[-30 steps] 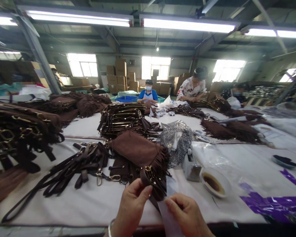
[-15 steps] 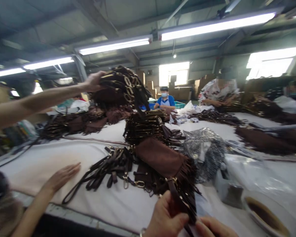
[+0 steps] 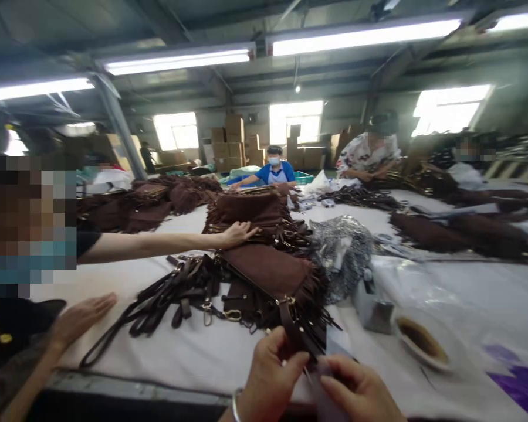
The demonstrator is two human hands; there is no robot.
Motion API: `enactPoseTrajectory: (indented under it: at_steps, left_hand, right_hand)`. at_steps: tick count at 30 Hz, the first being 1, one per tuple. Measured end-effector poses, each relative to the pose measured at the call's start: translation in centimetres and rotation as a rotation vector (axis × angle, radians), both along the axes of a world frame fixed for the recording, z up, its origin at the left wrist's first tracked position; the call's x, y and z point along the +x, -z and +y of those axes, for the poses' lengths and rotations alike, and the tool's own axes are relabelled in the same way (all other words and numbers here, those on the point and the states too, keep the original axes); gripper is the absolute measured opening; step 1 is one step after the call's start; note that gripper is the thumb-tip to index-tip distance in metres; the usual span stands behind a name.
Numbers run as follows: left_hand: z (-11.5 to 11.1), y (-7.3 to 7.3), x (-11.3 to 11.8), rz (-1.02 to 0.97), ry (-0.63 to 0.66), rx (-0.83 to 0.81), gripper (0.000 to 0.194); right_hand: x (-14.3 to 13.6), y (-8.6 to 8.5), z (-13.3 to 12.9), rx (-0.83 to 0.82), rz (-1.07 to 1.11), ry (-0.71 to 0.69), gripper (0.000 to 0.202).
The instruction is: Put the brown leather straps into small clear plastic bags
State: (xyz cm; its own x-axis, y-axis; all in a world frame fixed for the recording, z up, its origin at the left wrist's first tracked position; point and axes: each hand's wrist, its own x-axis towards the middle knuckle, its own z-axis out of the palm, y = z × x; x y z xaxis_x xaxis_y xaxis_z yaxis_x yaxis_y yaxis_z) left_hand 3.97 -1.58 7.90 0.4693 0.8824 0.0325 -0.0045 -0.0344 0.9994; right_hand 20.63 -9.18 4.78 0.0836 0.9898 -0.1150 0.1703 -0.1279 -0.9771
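Note:
A dark brown fringed pouch (image 3: 268, 269) lies in front of me, zipper and gold clasp showing. From that clasp a dark brown strap (image 3: 293, 328) runs down to my hands. Thumb and fingers of my left hand (image 3: 270, 366), which has a bangle at the wrist, are closed on the strap. Close beside it, my right hand (image 3: 358, 384) pinches the strap's lower part, which looks greyish and blurred here. Left of the pouch is a heap of dark straps (image 3: 171, 293) with gold hooks.
A co-worker at the left rests one hand (image 3: 237, 234) on a pouch stack (image 3: 246, 211) and the other (image 3: 85, 313) on the white table. To the right are a crumpled silvery bag (image 3: 343, 252), a grey metal block (image 3: 372, 308), a bowl of brown liquid (image 3: 422, 343) and purple plastic (image 3: 521, 381).
The co-worker's raised bundle of pouches is down on the stack, one hand on top. My right hand has come further into view, still at the strap. The view has shifted slightly.

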Motion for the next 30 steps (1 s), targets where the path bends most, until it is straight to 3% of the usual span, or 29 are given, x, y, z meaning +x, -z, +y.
enactPoseTrajectory:
  at_steps: [6,12,18,21,23,26,30]
  left_hand:
    - [0.7,0.6,0.1,0.03,0.05,-0.004,0.02]
    - [0.5,0.7,0.7,-0.001,0.083,-0.043,0.015]
    - [1.7,0.8,0.3,-0.229,0.18,-0.406,0.026]
    - [3.2,0.6,0.2,-0.323,0.115,-0.673,0.032]
    - [4.0,0.6,0.7,-0.359,0.056,-0.768,0.03]
    - [4.2,0.6,2.3,-0.409,0.038,-0.738,0.025]
    - [2.9,0.8,4.6,-0.367,-0.009,-0.602,0.028]
  right_hand:
    - [-0.6,-0.5,0.1,-0.002,0.072,0.098,0.026]
    - [-0.7,-0.7,0.7,0.079,-0.039,0.095,0.018]
    - [-0.4,-1.1,0.9,-0.024,0.024,0.086,0.019]
    - [-0.3,-0.4,0.5,-0.068,0.146,0.064,0.024]
    - [-0.5,0.2,0.4,-0.075,0.158,0.058,0.028]
    - [-0.8,0.5,1.0,-0.074,0.08,0.092,0.033]
    - [-0.7,-0.6,3.1,-0.059,0.097,0.209,0.038]
